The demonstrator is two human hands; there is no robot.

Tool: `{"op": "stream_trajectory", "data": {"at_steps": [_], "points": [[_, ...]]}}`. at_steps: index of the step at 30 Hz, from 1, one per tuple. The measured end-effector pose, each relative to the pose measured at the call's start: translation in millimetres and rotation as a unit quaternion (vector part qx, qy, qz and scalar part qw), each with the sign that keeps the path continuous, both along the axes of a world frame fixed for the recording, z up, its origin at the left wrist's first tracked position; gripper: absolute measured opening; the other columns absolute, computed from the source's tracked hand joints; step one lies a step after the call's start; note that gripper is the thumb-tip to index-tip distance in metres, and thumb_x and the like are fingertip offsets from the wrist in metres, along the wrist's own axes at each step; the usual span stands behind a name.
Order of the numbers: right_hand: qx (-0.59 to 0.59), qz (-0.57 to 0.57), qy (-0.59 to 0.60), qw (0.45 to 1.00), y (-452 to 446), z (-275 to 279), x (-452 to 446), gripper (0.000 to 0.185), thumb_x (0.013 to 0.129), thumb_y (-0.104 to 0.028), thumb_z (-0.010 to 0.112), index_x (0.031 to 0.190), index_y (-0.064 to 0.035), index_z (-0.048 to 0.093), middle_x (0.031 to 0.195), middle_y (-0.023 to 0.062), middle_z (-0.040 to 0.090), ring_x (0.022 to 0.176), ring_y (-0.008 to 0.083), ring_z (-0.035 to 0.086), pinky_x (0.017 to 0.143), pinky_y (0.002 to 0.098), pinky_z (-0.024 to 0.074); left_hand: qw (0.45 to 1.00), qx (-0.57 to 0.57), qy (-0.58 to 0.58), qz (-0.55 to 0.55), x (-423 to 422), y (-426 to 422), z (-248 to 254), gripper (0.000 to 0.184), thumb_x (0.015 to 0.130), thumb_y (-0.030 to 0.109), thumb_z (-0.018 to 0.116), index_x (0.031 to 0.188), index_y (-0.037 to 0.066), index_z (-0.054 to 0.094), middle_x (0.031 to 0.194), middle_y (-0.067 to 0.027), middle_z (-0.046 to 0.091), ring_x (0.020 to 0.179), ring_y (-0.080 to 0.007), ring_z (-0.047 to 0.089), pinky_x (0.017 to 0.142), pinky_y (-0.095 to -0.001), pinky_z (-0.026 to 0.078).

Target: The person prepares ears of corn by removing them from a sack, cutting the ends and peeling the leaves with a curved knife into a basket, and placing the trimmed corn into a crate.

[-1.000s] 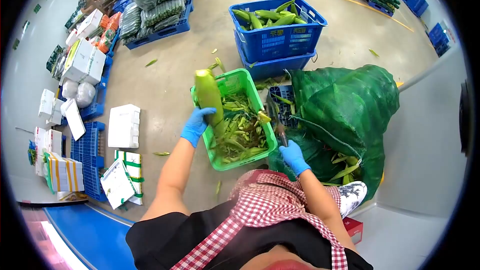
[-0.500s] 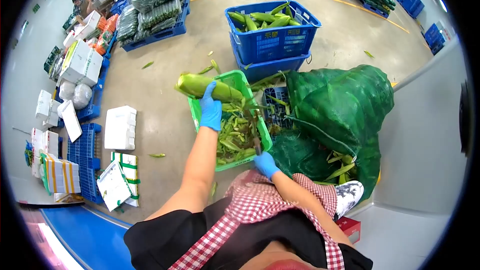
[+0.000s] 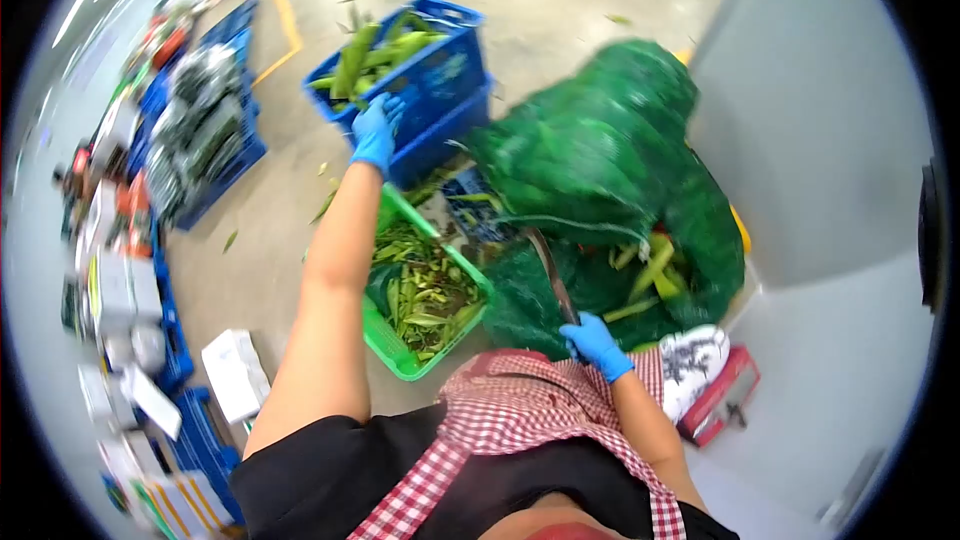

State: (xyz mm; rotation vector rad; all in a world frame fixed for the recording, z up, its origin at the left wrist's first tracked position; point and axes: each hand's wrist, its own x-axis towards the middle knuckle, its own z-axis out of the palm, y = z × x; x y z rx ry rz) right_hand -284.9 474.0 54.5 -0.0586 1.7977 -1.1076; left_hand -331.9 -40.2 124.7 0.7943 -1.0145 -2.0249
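Note:
My left hand (image 3: 377,132) is in a blue glove at the near side of a blue crate (image 3: 440,75) heaped with green ears of corn (image 3: 385,60). Its fingers look spread, just below an upright ear, though motion blurs them. Lower right, my gloved right hand (image 3: 597,345) is closed around the handle of a long, slightly curved knife (image 3: 552,275), its blade pointing up and away over green netting. Between my arms stands a green basket (image 3: 400,365) with trimmed husk pieces (image 3: 425,295) in it.
A big green mesh sack (image 3: 590,140) bulges at the right, with corn (image 3: 655,270) showing at its opening. A dark blue crate (image 3: 475,205) sits between sack and basket. Pallets with bagged goods (image 3: 195,135) and white foam boxes (image 3: 235,375) line the left. A grey wall (image 3: 820,140) stands right.
My left hand has gone from above the green basket to the blue crate, and the ear it held is no longer in its grip. The knife has moved right, away from the basket. The view has turned.

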Motion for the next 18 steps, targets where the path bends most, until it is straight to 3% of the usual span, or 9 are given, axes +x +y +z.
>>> {"op": "stream_trajectory", "data": {"at_steps": [2,5,6,7,9,11,13,15,18], "points": [[0.013,0.032,0.207,0.978,37,0,-20,0.025,0.078,-0.024,0.061,0.088,-0.0025,0.054,0.063,0.0085,0.057,0.048,0.0169,0.054,0.046,0.0317,0.0448,0.992,0.03,-0.087,-0.091,-9,46,-50,0.028,0.088,0.015,0.052,0.108,-0.003,0.056,0.1,-0.0161,0.064,0.091,-0.0259,0.064,0.078,-0.0321,0.051],[-0.055,-0.192,0.185,0.962,96,35,-59,0.022,0.08,-0.022,0.062,0.09,-0.0039,0.055,0.061,0.0042,0.054,0.046,0.012,0.051,0.043,0.0276,0.0413,0.971,0.055,-0.196,-0.127,21,81,-173,0.035,0.088,0.015,0.05,0.119,-0.001,0.049,0.116,-0.0177,0.058,0.106,-0.0305,0.057,0.085,-0.0361,0.048],[-0.076,-0.273,0.192,0.94,115,37,-75,0.018,0.081,-0.019,0.061,0.09,-0.0042,0.054,0.062,0.0021,0.054,0.044,0.01,0.049,0.041,0.0256,0.0386,0.928,-0.049,-0.318,-0.188,45,67,-233,0.038,0.086,0.018,0.054,0.12,0.0,0.05,0.114,-0.0192,0.058,0.102,-0.0313,0.057,0.083,-0.0395,0.048],[-0.079,-0.324,0.211,0.919,135,38,-93,0.016,0.082,-0.017,0.061,0.088,-0.0036,0.053,0.061,0.0013,0.053,0.042,0.0097,0.047,0.039,0.0255,0.0371,0.856,-0.151,-0.431,-0.244,69,57,-289,0.042,0.084,0.022,0.059,0.12,0.002,0.051,0.112,-0.0207,0.058,0.099,-0.0321,0.057,0.08,-0.0428,0.047],[-0.084,-0.422,0.184,0.884,166,35,-134,0.013,0.085,-0.015,0.059,0.083,-0.0053,0.05,0.058,0.0007,0.049,0.04,0.0087,0.044,0.037,0.0247,0.0357,0.525,-0.122,-0.731,-0.419,68,104,-244,0.042,0.079,0.03,0.065,0.109,0.0,0.06,0.101,-0.0164,0.062,0.084,-0.022,0.058,0.072,-0.041,0.048],[-0.1,-0.482,0.197,0.848,190,1,-161,0.013,0.085,-0.014,0.059,0.084,-0.0052,0.049,0.058,0.0014,0.05,0.04,0.0093,0.045,0.037,0.0248,0.0362,0.319,-0.363,-0.721,-0.497,29,178,-229,0.038,0.079,0.032,0.063,0.099,0.001,0.064,0.103,-0.0167,0.064,0.083,-0.0312,0.063,0.073,-0.0405,0.05],[-0.063,-0.569,0.179,0.8,196,-25,-173,0.011,0.084,-0.012,0.057,0.085,-0.0043,0.05,0.059,0.0031,0.051,0.04,0.0115,0.046,0.037,0.0257,0.0381,0.364,-0.329,-0.611,-0.621,-9,242,-279,0.036,0.078,0.035,0.063,0.097,0.004,0.066,0.095,-0.0164,0.066,0.079,-0.0304,0.063,0.074,-0.0393,0.05],[-0.162,-0.645,0.096,0.74,200,-16,-174,0.011,0.084,-0.012,0.057,0.084,-0.0036,0.049,0.059,0.0036,0.051,0.04,0.0127,0.047,0.037,0.026,0.0385,0.445,-0.316,-0.456,-0.703,-48,324,-325,0.04,0.079,0.034,0.06,0.108,0.006,0.062,0.099,-0.015,0.065,0.085,-0.0296,0.063,0.079,-0.0379,0.049],[-0.123,-0.645,0.057,0.752,207,-20,-170,0.012,0.083,-0.012,0.057,0.085,-0.0034,0.049,0.059,0.0031,0.051,0.041,0.0126,0.047,0.038,0.0257,0.0386,0.573,-0.456,-0.308,-0.607,-138,465,-364,0.045,0.083,0.032,0.058,0.123,0.011,0.053,0.107,-0.0155,0.063,0.098,-0.0327,0.06,0.087,-0.0391,0.047]]}}
